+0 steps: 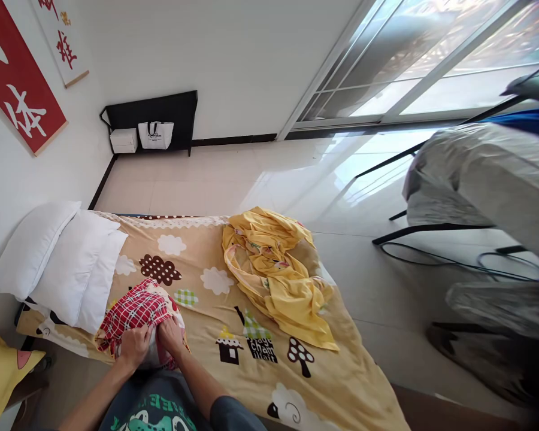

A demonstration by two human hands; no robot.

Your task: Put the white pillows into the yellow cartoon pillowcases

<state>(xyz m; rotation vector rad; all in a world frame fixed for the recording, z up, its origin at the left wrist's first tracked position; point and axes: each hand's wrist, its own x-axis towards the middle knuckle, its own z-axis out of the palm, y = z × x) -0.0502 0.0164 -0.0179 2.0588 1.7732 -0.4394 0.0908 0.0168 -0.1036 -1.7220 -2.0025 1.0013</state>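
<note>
My left hand (pixel 135 345) and my right hand (pixel 170 335) are side by side at the near edge of the bed, both with fingers curled into a red-and-white checked pillowcase (pixel 137 308) that holds a pillow. The pillowcase lies bunched on the tan patterned bedsheet (pixel 206 311). Two plain white pillows (pixel 58 263) lie stacked just left of my hands. A crumpled yellow cloth (pixel 273 269) lies on the sheet to the right, well away from both hands.
A yellow cushion (pixel 0 371) shows at the lower left corner. A black shelf (pixel 153 123) with a white bag and a white box stands by the far wall. A covered rack (pixel 485 179) stands at right beside sliding glass doors (pixel 408 66). Pale tiled floor lies between.
</note>
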